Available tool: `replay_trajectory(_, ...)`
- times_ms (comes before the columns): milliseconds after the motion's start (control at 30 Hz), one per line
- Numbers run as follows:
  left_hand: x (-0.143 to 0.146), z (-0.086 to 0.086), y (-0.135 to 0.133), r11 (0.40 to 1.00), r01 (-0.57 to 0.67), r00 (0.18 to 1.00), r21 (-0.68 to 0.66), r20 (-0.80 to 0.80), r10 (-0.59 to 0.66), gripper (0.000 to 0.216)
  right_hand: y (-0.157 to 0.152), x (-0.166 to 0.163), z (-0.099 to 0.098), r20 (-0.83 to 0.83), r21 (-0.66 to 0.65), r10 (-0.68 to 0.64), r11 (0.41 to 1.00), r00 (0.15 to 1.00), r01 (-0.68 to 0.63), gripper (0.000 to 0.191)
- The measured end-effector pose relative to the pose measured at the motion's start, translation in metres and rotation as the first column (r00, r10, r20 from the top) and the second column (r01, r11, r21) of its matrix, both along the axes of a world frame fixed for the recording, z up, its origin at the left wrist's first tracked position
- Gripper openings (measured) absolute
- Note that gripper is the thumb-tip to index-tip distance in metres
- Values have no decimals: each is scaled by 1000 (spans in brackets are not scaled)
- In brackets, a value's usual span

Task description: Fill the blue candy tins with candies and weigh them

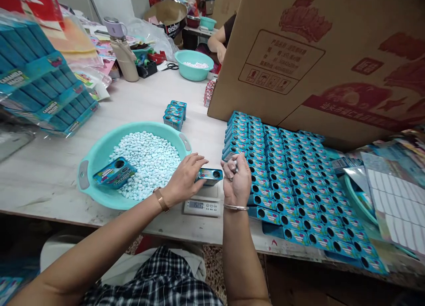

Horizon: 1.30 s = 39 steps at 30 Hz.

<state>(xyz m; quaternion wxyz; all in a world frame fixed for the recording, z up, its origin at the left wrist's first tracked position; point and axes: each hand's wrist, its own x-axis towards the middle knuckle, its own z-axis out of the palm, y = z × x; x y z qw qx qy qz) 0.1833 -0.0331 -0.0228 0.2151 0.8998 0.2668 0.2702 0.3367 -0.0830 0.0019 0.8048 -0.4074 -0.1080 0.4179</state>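
My left hand [183,178] grips a small blue tin [210,176] that stands on a little digital scale [203,204] at the table's near edge. My right hand [236,180] is curled into a loose fist just right of the tin, pinching a few pale candies [234,165] at its fingertips above the tin's round hole. To the left, a teal basin [99,155] holds a heap of pale blue candies [149,160], and another blue tin [114,172] lies in it.
Rows of several blue tins [292,182] cover the table to the right, below a large cardboard box [318,53]. Three tins [174,113] sit behind the basin. Blue packs [40,89] stack at left. Another person's arm [217,42] and a second teal bowl [193,65] are at the back.
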Motion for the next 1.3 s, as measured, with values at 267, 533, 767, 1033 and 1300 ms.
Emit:
replay_trajectory(267,-12,16,0,1000,-6,1000,15,-10,6,48,-19,37,17,-220,113,-124,982,968,151,30)
replay_trajectory(533,-5,24,-1,999,39,998,25,-41,-38,49,-18,36,10,-263,110,-82,987,961,114,28)
replay_trajectory(767,14,18,-5,999,44,983,7,-177,-42,50,1,10,0,-106,70,-95,992,990,103,28)
replay_trajectory(1033,22,6,-7,1000,13,976,-15,-217,-16,48,10,-10,-13,116,42,-121,992,986,117,29)
replay_trajectory(1300,12,12,-3,1000,15,985,-28,-171,-19,50,2,25,-6,-288,138,-19,989,957,61,27)
